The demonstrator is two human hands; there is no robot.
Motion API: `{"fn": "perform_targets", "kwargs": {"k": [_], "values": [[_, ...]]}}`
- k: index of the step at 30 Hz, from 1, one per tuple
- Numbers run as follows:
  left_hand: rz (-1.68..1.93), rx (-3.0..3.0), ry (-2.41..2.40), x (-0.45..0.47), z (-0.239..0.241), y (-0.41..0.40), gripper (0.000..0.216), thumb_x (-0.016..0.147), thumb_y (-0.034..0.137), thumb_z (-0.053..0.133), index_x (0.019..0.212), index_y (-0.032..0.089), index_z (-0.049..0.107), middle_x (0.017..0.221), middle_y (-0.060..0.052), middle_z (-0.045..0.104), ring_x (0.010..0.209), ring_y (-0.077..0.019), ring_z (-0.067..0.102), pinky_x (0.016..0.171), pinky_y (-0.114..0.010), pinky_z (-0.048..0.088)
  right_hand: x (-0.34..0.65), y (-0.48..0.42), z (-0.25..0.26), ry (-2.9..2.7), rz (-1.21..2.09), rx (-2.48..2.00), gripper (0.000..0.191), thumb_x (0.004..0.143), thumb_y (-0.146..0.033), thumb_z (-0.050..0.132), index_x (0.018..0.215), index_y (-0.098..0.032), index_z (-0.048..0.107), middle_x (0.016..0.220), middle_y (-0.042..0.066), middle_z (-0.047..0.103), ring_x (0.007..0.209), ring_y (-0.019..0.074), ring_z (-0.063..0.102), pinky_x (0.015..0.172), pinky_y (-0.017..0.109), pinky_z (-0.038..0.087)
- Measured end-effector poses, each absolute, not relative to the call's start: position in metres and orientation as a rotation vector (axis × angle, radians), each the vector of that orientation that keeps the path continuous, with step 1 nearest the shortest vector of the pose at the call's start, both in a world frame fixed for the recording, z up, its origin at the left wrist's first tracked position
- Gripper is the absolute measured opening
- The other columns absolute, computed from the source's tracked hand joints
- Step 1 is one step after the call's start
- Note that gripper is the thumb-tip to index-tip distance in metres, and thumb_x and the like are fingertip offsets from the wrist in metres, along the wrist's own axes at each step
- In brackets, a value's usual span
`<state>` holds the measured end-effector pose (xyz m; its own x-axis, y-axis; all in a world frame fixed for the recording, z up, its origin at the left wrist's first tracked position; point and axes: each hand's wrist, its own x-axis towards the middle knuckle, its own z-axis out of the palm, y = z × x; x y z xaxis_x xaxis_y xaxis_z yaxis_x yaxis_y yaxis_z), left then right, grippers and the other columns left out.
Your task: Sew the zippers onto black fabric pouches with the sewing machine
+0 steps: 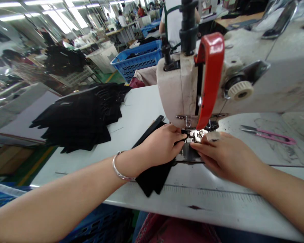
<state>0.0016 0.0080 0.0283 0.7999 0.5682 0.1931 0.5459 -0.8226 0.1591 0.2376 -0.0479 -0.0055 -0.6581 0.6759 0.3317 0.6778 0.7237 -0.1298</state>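
A sewing machine point(171, 87) with a red lever guard point(212, 81) stands over the table, its lit presser foot point(192, 136) low at the needle plate point(188, 153). My left hand point(159, 145) wears a silver bangle point(116, 167) on its wrist. It rests on a black fabric piece point(155, 177), with thumb and fingers closed on the cloth just left of the foot. To the right of the foot is my right hand point(224, 153), a pale tape wrap point(212, 136) around one finger. Its fingers are pressed together by the plate; what they hold, if anything, is hidden.
Pink-handled thread snips point(271, 134) lie on the right of the table. A stack of black fabric pieces point(78, 114) sits at the table's left. Beyond are a blue crate point(142, 57) and a person in a white top point(173, 23). A ruler strip point(205, 194) runs along the front.
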Motion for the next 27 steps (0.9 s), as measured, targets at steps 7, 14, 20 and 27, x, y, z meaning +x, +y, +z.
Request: {"fn": "perform_targets", "kwargs": {"k": [7, 14, 20, 27], "values": [[0.146, 2.853, 0.779, -0.008, 0.042, 0.014, 0.028, 0.096, 0.017, 0.058, 0.120, 0.018, 0.072, 0.122, -0.008, 0.072, 0.113, -0.0239, 0.067, 0.103, -0.042, 0.055, 0.236, -0.050, -0.007, -2.588, -0.005, -1.020, 0.040, 0.096, -0.017, 0.048, 0.134, -0.016, 0.060, 0.115, 0.012, 0.068, 0.094, 0.0259, 0.065, 0.079, 0.042, 0.043], [0.383, 2.800, 0.858, -0.012, 0.020, -0.007, 0.030, 0.097, 0.015, 0.055, 0.125, 0.016, 0.068, 0.131, -0.009, 0.067, 0.121, -0.0237, 0.062, 0.108, -0.043, 0.054, 0.234, -0.051, -0.005, -2.608, 0.108, -1.030, 0.030, 0.091, -0.018, 0.049, 0.116, -0.021, 0.065, 0.100, 0.006, 0.065, 0.082, 0.0242, 0.059, 0.071, 0.039, 0.034], [0.499, 2.847, 0.698, -0.011, 0.013, -0.013, 0.035, 0.097, 0.006, 0.049, 0.127, 0.014, 0.063, 0.127, -0.008, 0.069, 0.119, -0.0202, 0.063, 0.108, -0.039, 0.055, 0.236, -0.055, -0.006, -2.571, 0.227, -0.926, 0.024, 0.089, -0.016, 0.050, 0.104, -0.023, 0.067, 0.092, 0.003, 0.064, 0.075, 0.0208, 0.054, 0.067, 0.038, 0.024], [0.503, 2.878, 0.595, -0.011, 0.010, 0.004, 0.033, 0.097, 0.005, 0.047, 0.123, 0.012, 0.065, 0.125, -0.009, 0.070, 0.116, -0.0186, 0.065, 0.108, -0.036, 0.053, 0.231, -0.057, -0.009, -2.571, 0.268, -0.905, 0.019, 0.090, -0.013, 0.048, 0.091, -0.020, 0.065, 0.086, 0.004, 0.061, 0.078, 0.0208, 0.055, 0.069, 0.038, 0.031]]}}
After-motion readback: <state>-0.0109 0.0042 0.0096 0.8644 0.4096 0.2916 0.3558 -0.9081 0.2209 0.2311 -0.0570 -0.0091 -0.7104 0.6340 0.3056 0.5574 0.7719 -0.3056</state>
